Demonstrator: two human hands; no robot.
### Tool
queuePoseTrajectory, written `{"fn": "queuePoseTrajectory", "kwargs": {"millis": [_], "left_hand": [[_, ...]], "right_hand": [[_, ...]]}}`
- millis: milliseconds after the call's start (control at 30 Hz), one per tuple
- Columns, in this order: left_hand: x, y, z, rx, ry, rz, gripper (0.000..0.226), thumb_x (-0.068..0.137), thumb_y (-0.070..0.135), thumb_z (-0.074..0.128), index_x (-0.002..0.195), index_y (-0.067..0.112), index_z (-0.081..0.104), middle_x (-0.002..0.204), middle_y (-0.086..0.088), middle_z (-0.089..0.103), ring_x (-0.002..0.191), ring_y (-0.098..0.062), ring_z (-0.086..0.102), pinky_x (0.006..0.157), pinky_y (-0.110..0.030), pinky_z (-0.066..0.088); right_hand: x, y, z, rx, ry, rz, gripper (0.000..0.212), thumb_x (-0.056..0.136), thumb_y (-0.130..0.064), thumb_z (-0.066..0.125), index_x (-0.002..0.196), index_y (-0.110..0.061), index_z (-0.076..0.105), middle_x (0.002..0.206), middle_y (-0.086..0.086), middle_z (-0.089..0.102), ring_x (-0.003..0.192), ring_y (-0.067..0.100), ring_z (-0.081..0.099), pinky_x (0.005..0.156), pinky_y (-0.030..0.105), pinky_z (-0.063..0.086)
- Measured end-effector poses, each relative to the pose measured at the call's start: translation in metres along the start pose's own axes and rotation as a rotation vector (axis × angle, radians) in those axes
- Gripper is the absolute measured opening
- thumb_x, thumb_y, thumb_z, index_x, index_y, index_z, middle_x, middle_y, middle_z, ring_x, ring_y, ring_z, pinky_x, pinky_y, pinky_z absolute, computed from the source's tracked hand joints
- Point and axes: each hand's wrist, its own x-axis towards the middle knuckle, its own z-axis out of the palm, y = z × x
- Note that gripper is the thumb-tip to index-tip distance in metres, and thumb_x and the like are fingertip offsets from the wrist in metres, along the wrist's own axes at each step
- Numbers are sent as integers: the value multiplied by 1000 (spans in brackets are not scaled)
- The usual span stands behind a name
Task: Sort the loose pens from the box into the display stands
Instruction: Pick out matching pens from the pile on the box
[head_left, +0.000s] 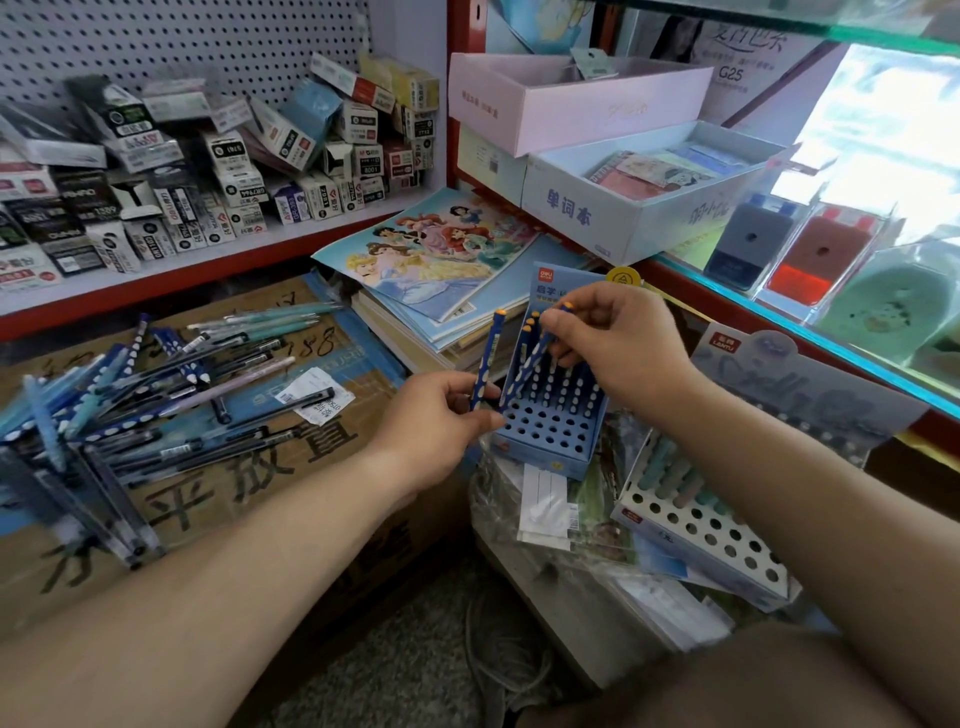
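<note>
Can't count what's in the blue stand (545, 434), the right hand (621, 340) covers its back rows. It pinches a dotted blue pencil (551, 332) tilted over the holes; the left hand (436, 415) grips a second pencil (488, 356) near upright at the stand's left edge. The loose pens (130, 400) lie piled on the cardboard box (291, 457), blurry far left.

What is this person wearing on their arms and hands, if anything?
Nothing visible. The left hand and right hand are ungloved, no rings showing. The left forearm and right forearm are bare to the frame edge: no sleeves, watch or bracelets.
</note>
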Motion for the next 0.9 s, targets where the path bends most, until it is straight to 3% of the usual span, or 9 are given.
{"fn": "queuePoseTrajectory", "kwargs": {"millis": [67, 167, 233, 433, 533, 633, 900], "left_hand": [[2, -5, -5, 41, 2, -13, 20, 88, 17, 78, 97, 34, 71, 83, -6, 60, 77, -22, 61, 82, -48, 57], [2, -11, -11, 68, -10, -40, 24, 88, 15, 78, 110, 23, 71, 75, -2, 59, 62, -9, 58, 64, -27, 55], [2, -12, -12, 82, -4, -55, 31, 87, 15, 80, 116, 19, 70, 73, -2, 61, 57, -6, 58, 56, -20, 49], [1, -10, -14, 43, 42, -84, 30, 79, 14, 87, 94, 24, 63, 82, -5, 64, 66, -16, 63, 59, -28, 54], [1, -11, -15, 12, 38, -97, 29, 78, 11, 86, 93, 21, 63, 83, -7, 64, 72, -21, 66, 60, -29, 57], [0, -12, -17, -6, 37, -106, 28, 79, 9, 85, 93, 18, 63, 90, -14, 67, 76, -24, 68, 53, -17, 51], [-3, -11, -19, -8, 9, -88, 24, 81, 9, 84, 93, 15, 64, 82, -8, 65, 74, -20, 66, 53, -15, 51]], "right_hand": [[6, 6, -1, -42, 76, -9, 8, 92, -22, 74, 85, -21, 70, 76, 1, 74, 69, 13, 73, 68, 25, 61], [12, 21, 5, -209, 101, -25, 7, 92, -29, 74, 92, -23, 71, 81, -6, 71, 75, 10, 70, 77, 33, 61], [13, 27, 11, -323, 83, -40, 15, 92, -32, 73, 99, -19, 73, 83, -10, 67, 79, 7, 65, 78, 29, 57], [19, 31, 26, -450, 47, -76, 19, 94, -31, 71, 105, -15, 72, 85, -7, 62, 79, 8, 55, 64, 13, 38], [22, 33, 29, -469, 33, -65, 18, 93, -30, 72, 104, -15, 72, 85, -7, 63, 79, 9, 57, 71, 23, 46], [23, 34, 33, -491, 33, -54, 21, 91, -33, 75, 104, -17, 72, 85, -7, 65, 83, 11, 62, 79, 30, 53], [27, 31, 46, -595, 59, -79, 25, 89, -40, 75, 99, -19, 68, 84, -3, 71, 90, 23, 64, 79, 42, 56]]}}
